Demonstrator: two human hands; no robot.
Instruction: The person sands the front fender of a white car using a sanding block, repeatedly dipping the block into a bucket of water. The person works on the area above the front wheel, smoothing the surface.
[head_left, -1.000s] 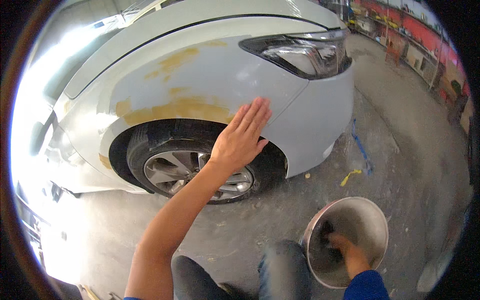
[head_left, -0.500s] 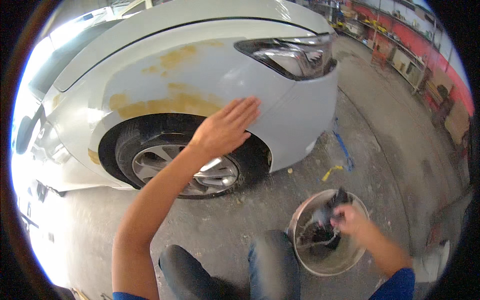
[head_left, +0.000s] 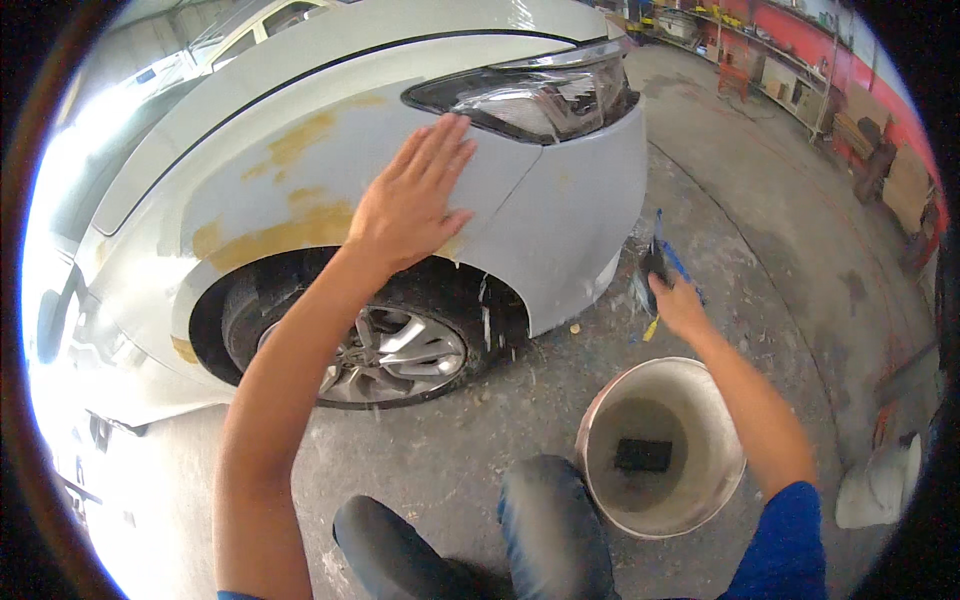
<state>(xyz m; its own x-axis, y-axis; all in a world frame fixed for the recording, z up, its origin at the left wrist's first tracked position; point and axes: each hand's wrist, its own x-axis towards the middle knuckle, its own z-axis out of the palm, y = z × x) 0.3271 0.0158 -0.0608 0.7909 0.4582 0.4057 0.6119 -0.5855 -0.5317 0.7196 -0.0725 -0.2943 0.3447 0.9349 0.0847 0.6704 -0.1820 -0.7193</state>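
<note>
Flat on the grey-primed front fender point(head_left: 370, 130) of a white car lies my left hand point(head_left: 410, 195), fingers stretched out, just below the headlight point(head_left: 540, 100). Brownish filler patches point(head_left: 285, 230) show on the panel above the wheel arch, and water drips from the arch's edge. My right hand point(head_left: 680, 305) is closed around a dark wet pad point(head_left: 655, 265), blurred by motion, to the right of the bumper; its exact kind is unclear. Below that hand stands a round pale bucket point(head_left: 720, 400) with murky water and a black rectangular block point(head_left: 643, 455) in it.
Under the fender is the tyre with its alloy wheel point(head_left: 390, 355). Blue strap-like material point(head_left: 680, 265) lies on the concrete floor beside the bumper. A white container point(head_left: 880, 485) stands at the right, and shelves point(head_left: 780, 45) line the red wall behind. My knees are close to the bucket.
My right hand has come up out of the bucket with the dark pad, toward the bumper. My left hand has slid up and left on the fender. Water now drips from the arch.
</note>
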